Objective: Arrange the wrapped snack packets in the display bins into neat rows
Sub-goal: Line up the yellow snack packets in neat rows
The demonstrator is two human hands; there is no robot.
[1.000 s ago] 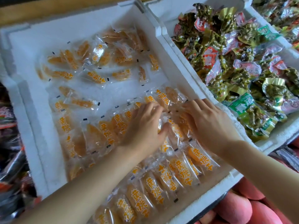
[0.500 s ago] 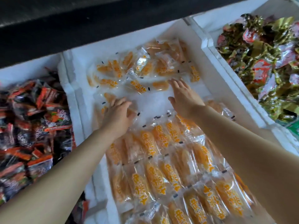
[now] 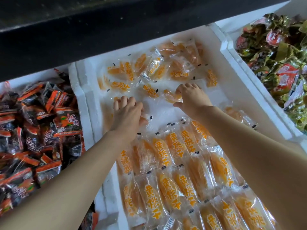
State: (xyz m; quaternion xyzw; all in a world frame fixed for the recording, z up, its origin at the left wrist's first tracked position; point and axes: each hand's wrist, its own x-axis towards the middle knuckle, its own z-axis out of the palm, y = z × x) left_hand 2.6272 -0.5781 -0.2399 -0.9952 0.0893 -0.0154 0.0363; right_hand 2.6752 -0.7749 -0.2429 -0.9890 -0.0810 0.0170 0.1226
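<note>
A white foam bin (image 3: 232, 68) holds clear packets of orange dried peach. In its near half the packets lie in neat overlapping rows (image 3: 176, 165). At the far end a loose pile (image 3: 156, 68) lies jumbled. My left hand (image 3: 127, 113) is at the bin's left side, fingers curled over a clear packet (image 3: 147, 119) that sticks out under the thumb. My right hand (image 3: 192, 97) is a little farther in, fingers and thumb curled on a loose packet (image 3: 171, 97) at the pile's near edge. One stray packet (image 3: 235, 113) lies by the right wall.
A foam bin on the left is heaped with dark packets with orange-red labels (image 3: 41, 123). The bin on the right is heaped with green and red packets (image 3: 275, 52). A dark ledge (image 3: 116, 22) runs behind the bins. Bare white floor (image 3: 166, 110) shows between my hands.
Both hands moved from the neat rows toward the loose pile. My right hand's fingers, straight half a second ago, now curl on a packet. The view shifted left.
</note>
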